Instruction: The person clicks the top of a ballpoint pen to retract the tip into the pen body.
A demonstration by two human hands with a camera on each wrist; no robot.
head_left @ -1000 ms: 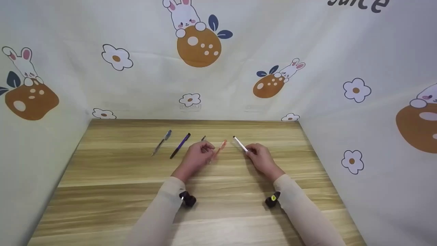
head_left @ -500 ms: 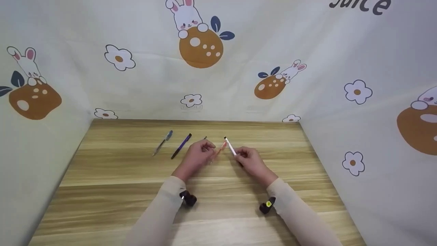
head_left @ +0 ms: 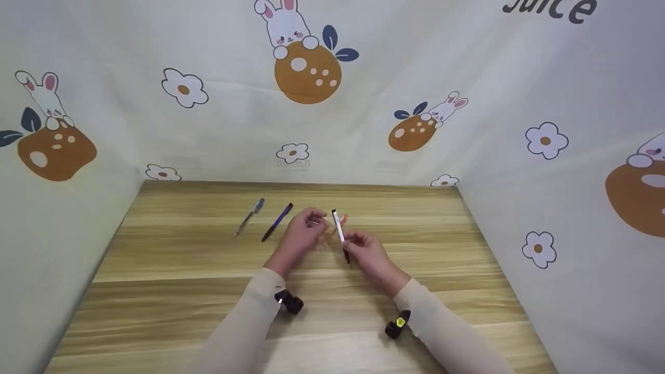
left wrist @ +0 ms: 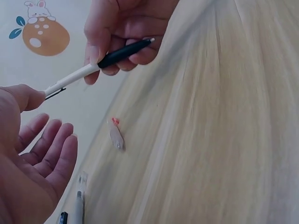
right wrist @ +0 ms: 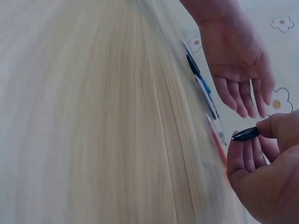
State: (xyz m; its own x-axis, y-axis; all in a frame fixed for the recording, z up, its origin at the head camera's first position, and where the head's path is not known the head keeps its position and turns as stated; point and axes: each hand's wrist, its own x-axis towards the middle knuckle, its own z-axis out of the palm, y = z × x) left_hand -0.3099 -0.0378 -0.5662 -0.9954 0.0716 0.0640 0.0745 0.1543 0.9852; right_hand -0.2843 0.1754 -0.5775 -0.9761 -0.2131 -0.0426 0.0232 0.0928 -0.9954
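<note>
My right hand pinches a white pen with a black grip section between thumb and fingers, raised over the wooden table. In the left wrist view the pen's black tip points away from my left hand, and its clip end overlaps the left thumb. My left hand hovers just left of the pen, palm turned inward, fingers relaxed and apart. Below the hands lies a clear pen with red parts, partly covered in the head view. Another clear pen lies beneath the left hand, hidden from the head camera.
Left of the hands, a clear pen with a blue cap end and a blue-and-black pen lie slanted on the wooden table. Printed cloth with rabbits and flowers walls the table at the back and both sides.
My right hand has moved left and slightly toward me with the white pen, which is now steeper and beside my left hand. The left hand has barely moved.
</note>
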